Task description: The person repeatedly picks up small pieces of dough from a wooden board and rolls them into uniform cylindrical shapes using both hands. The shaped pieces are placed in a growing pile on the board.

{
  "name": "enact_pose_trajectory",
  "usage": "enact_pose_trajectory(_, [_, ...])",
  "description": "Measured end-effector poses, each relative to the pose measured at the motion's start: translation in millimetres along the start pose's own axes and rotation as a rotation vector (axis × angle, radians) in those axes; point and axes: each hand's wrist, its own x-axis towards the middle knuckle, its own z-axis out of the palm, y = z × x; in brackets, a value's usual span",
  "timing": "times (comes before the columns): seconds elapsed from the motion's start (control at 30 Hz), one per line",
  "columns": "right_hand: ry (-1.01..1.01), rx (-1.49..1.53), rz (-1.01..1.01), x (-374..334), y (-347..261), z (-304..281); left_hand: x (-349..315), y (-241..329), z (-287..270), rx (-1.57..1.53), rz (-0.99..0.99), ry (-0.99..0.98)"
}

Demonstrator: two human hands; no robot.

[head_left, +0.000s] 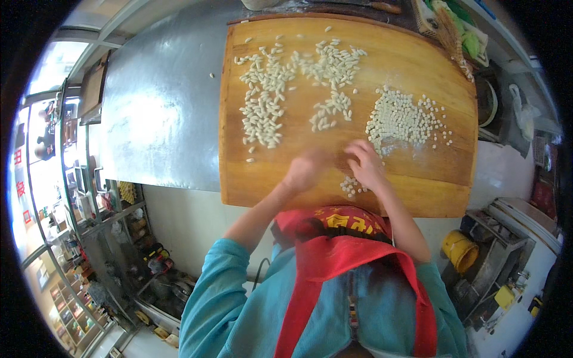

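Note:
My left hand (307, 170) is low over the wooden board (430, 191), its fingers smeared by motion, so what it holds is hidden. Close beside it, my right hand (368, 166) has its fingers curled inward and pointing left; anything between them is too small to make out. A little cluster of small white dough pieces (351, 187) lies by my right wrist. Beyond that hand, to the right, spreads a floury pile of small dough cubes (403, 119). Longer, oval dough pieces (262, 113) are scattered over the board's left side, with more oval pieces (334, 62) toward its far middle.
The board rests on a shiny metal table (161, 119) that extends left. At the far right corner stands a basket (427, 21) with green vegetables. A yellow bucket (459, 250) is low on the right, near a metal stand. A knife with a wooden handle (385, 7) lies behind the board.

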Motion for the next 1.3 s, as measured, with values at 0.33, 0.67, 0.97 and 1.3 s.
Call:
enact_pose_trajectory(0.33, [-0.187,-0.085,0.027,-9,3,37,-16,24,18,0.091,-0.140,-0.186])
enact_pose_trajectory(0.67, [-0.083,0.161,0.097,5,0,47,-14,-27,-14,0.163,-0.387,-0.195])
enact_pose_trajectory(0.97, [-0.177,-0.158,-0.006,2,-16,33,23,-20,-22,0.372,-0.450,-0.141])
enact_pose_trajectory(1.3, [-0.074,-0.108,0.110,3,4,43,-11,-18,-7,0.067,-0.158,0.007])
